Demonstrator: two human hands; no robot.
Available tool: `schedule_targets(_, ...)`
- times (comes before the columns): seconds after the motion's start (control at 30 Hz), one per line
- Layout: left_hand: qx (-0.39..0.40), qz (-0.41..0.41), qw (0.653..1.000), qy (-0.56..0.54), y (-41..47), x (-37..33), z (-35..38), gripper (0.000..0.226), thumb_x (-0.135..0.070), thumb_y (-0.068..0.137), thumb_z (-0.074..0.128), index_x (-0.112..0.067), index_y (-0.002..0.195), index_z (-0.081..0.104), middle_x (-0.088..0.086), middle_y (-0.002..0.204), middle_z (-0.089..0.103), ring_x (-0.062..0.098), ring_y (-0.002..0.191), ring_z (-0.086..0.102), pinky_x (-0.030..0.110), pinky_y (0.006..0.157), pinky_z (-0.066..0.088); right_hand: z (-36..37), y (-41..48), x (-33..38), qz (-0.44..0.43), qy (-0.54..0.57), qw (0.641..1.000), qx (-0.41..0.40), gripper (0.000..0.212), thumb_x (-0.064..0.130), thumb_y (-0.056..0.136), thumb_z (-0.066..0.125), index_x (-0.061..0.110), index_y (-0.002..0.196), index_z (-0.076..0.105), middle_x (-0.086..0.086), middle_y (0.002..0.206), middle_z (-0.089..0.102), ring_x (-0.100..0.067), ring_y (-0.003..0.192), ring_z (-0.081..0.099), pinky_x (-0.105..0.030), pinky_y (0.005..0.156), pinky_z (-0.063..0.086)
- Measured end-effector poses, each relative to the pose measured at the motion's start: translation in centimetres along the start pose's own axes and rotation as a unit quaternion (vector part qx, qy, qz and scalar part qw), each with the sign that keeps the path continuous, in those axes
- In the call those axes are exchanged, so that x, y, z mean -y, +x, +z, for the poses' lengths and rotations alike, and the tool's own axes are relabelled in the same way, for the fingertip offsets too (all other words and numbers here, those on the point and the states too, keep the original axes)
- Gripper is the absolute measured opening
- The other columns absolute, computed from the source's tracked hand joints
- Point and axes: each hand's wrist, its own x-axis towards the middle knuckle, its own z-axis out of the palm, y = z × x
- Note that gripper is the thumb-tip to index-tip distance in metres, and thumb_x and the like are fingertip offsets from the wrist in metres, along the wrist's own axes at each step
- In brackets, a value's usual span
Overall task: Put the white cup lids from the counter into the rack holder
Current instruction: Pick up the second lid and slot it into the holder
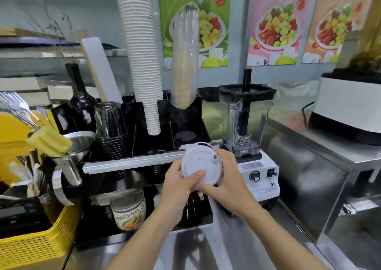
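Both hands hold a stack of white cup lids (200,162) tilted toward me, just in front of the right end of the black rack holder (186,113). My left hand (179,184) grips the lids from the left with the thumb across the front face. My right hand (223,179) cups them from the right and from below. The top lid shows a small round sip hole near its upper right. A dark round slot in the rack sits directly behind the lids. How many lids are in the stack cannot be told.
The rack carries a tall stack of white paper cups (142,59), sleeved clear cups (184,63) and black cups (111,129). A blender (246,121) stands right beside my hands. A yellow basket (35,243) with utensils is at the left. A steel counter (216,245) lies below.
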Motion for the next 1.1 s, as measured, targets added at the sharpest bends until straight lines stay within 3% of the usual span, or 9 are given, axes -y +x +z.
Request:
schedule_targets(0.07, 0.039, 0.001, 0.999, 0.023, 0.5, -0.7, -0.7, 0.033, -0.027, 0.068, 0.069, -0.016, 0.099, 0.067, 0.008, 0.096, 0.073, 0.024, 0.086, 0.069, 0.033, 0.067, 0.056, -0.4, 0.6, -0.1, -0.028, -0.014, 0.999, 0.042, 0.079, 0.048, 0.061, 0.073, 0.039, 0.125, 0.027, 0.027, 0.125, 0.027, 0.011, 0.118, 0.03, -0.008, 0.098, 0.031)
schedule_targets(0.13, 0.05, -0.008, 0.998, 0.043, 1.2, -1.9, -1.4, 0.02, -0.033, 0.068, 0.071, -0.022, 0.085, 0.07, 0.0, 0.083, 0.073, 0.013, 0.073, 0.068, 0.023, 0.057, 0.051, -0.7, 1.0, -0.3, -0.05, -0.034, 0.993, 0.1, 0.082, 0.048, 0.062, 0.069, 0.037, 0.129, 0.024, 0.023, 0.129, 0.025, 0.01, 0.121, 0.027, -0.003, 0.098, 0.025)
schedule_targets(0.27, 0.086, -0.036, 0.991, 0.097, 2.7, -4.2, -2.9, 0.03, -0.036, 0.067, 0.071, -0.016, 0.089, 0.07, -0.004, 0.079, 0.072, 0.014, 0.075, 0.068, 0.027, 0.065, 0.051, -1.3, 1.5, -0.9, -0.077, -0.067, 0.981, 0.166, 0.088, 0.037, 0.066, 0.075, 0.027, 0.136, 0.024, 0.013, 0.132, 0.028, 0.005, 0.125, 0.028, -0.006, 0.1, 0.025)
schedule_targets(0.37, 0.135, -0.047, 0.978, 0.152, 3.0, -5.0, -3.1, 0.014, -0.022, 0.075, 0.073, -0.015, 0.086, 0.07, 0.0, 0.081, 0.072, 0.016, 0.08, 0.068, 0.029, 0.072, 0.053, -1.8, 1.8, -0.9, -0.089, -0.075, 0.976, 0.183, 0.091, 0.031, 0.068, 0.078, 0.032, 0.137, 0.02, 0.021, 0.135, 0.023, 0.009, 0.127, 0.023, -0.004, 0.101, 0.023)
schedule_targets(0.53, 0.089, -0.013, 0.989, 0.116, 3.1, -4.7, -2.6, 0.011, -0.008, 0.079, 0.069, -0.007, 0.087, 0.062, 0.005, 0.075, 0.071, 0.018, 0.074, 0.068, 0.03, 0.07, 0.056, -1.9, 2.0, -0.6, -0.113, -0.116, 0.982, 0.096, 0.098, 0.055, 0.064, 0.071, 0.053, 0.136, 0.004, 0.032, 0.142, 0.003, 0.01, 0.13, 0.009, -0.018, 0.105, 0.012)
schedule_targets(0.7, 0.056, 0.01, 0.998, 0.018, 2.7, -4.2, -1.6, 0.013, -0.004, 0.08, 0.065, -0.002, 0.091, 0.058, 0.009, 0.077, 0.072, 0.02, 0.076, 0.07, 0.029, 0.071, 0.06, -0.9, 2.3, -0.2, -0.129, -0.144, 0.98, -0.053, 0.088, 0.06, 0.067, 0.061, 0.029, 0.138, 0.019, 0.006, 0.141, 0.024, 0.001, 0.129, 0.018, -0.034, 0.106, 0.014)
schedule_targets(0.87, 0.056, -0.001, 0.996, -0.066, 2.8, -4.3, -1.0, 0.008, 0.0, 0.083, 0.061, -0.002, 0.09, 0.057, 0.01, 0.077, 0.071, 0.022, 0.073, 0.07, 0.03, 0.065, 0.059, -0.2, 3.3, 0.5, -0.129, -0.159, 0.975, -0.085, 0.084, 0.057, 0.071, 0.059, 0.013, 0.137, 0.032, -0.006, 0.137, 0.039, -0.008, 0.125, 0.029, -0.033, 0.1, 0.02)
schedule_targets(1.03, 0.037, -0.004, 0.996, -0.078, 3.9, -4.9, -1.0, 0.026, 0.002, 0.083, 0.06, 0.005, 0.108, 0.053, 0.018, 0.09, 0.066, 0.025, 0.078, 0.066, 0.035, 0.073, 0.056, -0.2, 5.8, 1.4, -0.125, -0.199, 0.969, -0.075, 0.077, 0.062, 0.07, 0.053, 0.01, 0.127, 0.046, -0.011, 0.125, 0.05, -0.026, 0.116, 0.044, -0.032, 0.094, 0.026)
schedule_targets(1.1, -0.006, 0.023, 0.999, -0.024, 5.1, -5.6, -1.3, 0.029, -0.004, 0.084, 0.062, 0.0, 0.11, 0.054, 0.016, 0.101, 0.066, 0.024, 0.088, 0.066, 0.035, 0.082, 0.055, -0.5, 7.3, 1.8, -0.115, -0.213, 0.968, -0.065, 0.076, 0.064, 0.069, 0.051, 0.012, 0.124, 0.047, -0.009, 0.122, 0.052, -0.025, 0.114, 0.044, -0.03, 0.092, 0.026)
